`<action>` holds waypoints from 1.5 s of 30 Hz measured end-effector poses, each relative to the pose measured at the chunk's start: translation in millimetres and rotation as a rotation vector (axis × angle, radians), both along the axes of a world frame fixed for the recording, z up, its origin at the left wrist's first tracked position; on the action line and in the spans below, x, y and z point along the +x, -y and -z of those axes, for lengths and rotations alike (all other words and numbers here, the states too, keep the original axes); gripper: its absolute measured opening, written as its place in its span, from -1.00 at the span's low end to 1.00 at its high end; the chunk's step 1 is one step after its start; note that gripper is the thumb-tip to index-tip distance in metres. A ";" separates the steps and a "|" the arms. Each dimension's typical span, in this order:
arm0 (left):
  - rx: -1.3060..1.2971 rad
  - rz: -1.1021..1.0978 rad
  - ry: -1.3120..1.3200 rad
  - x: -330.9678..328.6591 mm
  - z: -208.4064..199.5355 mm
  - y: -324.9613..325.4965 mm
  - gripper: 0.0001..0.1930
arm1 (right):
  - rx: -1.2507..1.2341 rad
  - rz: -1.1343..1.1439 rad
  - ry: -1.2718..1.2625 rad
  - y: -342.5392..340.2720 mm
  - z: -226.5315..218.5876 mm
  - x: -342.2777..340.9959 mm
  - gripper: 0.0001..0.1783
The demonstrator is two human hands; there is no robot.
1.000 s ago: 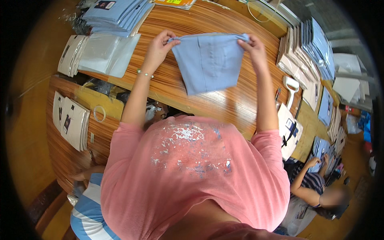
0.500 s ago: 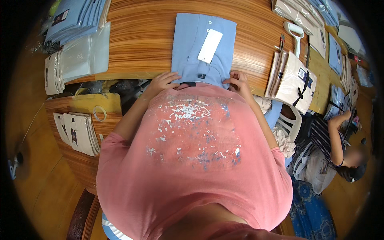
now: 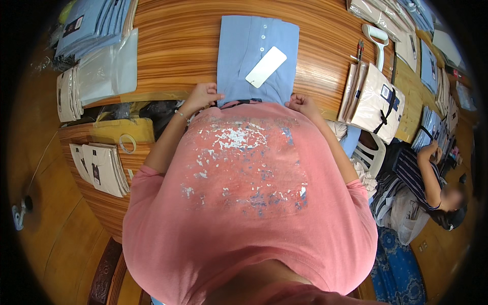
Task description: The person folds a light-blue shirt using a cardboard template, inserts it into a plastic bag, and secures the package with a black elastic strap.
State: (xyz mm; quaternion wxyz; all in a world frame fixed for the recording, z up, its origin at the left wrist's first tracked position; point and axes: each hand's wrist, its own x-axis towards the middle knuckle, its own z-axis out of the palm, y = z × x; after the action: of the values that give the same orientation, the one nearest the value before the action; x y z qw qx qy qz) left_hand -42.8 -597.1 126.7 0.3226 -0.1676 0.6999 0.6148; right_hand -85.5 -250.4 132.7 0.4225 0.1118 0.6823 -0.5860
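A folded light-blue shirt [image 3: 239, 53] lies on the wood-grain table in front of me, its white buttons in a line up the middle. A blank white tag [image 3: 266, 67] rests aslant on it. My left hand [image 3: 205, 94] is closed, its fingertips pinching the shirt's near left edge. At the near right edge my right hand [image 3: 303, 103] has its fingers curled in a pinch on the fabric. My own pink top hides the shirt's collar end, where a bit of a dark label shows.
Stacked blue shirts [image 3: 94, 28] and clear plastic bags [image 3: 109, 71] lie at the left. Folded beige shirts [image 3: 373, 101] and a white lint roller [image 3: 377, 43] are at the right. A tape roll [image 3: 127, 144] lies on a lower left surface. Another person [image 3: 424, 175] sits at the far right.
The tag has swung to a flatter slant, and more buttons show. My left hand has moved slightly left and up, its fingers now at the shirt's edge. The dark label is more covered.
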 end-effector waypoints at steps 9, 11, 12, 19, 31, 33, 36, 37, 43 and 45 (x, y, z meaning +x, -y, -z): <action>0.107 -0.120 -0.130 16.8 0.6 -15.7 -0.82 | -0.084 0.174 -0.012 5.6 -1.5 -3.1 -0.80; 0.082 -0.111 -0.101 15.8 -14.4 -17.8 -0.77 | -0.127 0.113 0.020 0.2 -0.3 -9.6 -0.76; 0.099 -0.141 -0.091 18.6 -10.4 -19.6 -0.74 | -0.148 0.080 0.038 -1.1 -1.7 -10.1 -0.74; -0.052 -0.288 -0.157 36.0 5.5 -37.1 -0.66 | -0.029 0.079 -0.195 2.5 2.4 11.0 -0.65; -0.454 0.281 -0.091 18.0 -53.7 -17.7 -0.70 | 0.292 -0.447 -0.534 -18.0 -45.3 -23.1 -0.77; -0.538 0.340 -0.135 -1.2 -70.1 -13.4 -0.66 | 0.311 -0.222 -0.802 -46.2 -43.3 -73.1 -0.80; -0.561 0.257 -0.605 -44.5 -75.7 -33.6 -0.66 | 0.905 -0.191 -1.053 -72.9 -60.6 -160.8 -0.75; -0.575 0.313 -0.648 -56.9 -67.6 -45.1 -0.67 | 1.273 -0.403 -1.067 -75.6 -61.4 -183.7 -0.69; -0.589 0.533 -0.731 -62.7 -55.0 -108.2 -0.69 | 1.531 -0.439 -0.682 -114.7 30.0 -247.1 -0.68; -0.542 0.432 -0.838 -66.5 -43.5 -103.8 -0.69 | 1.438 -0.435 -0.763 -95.2 18.2 -241.9 -0.69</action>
State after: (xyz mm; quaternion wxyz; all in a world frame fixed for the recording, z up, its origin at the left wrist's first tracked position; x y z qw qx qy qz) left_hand -109.3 -493.2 170.2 0.0801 0.1625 0.9205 0.3461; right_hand -327.4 -155.1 114.5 0.0922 0.0139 0.9917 0.0884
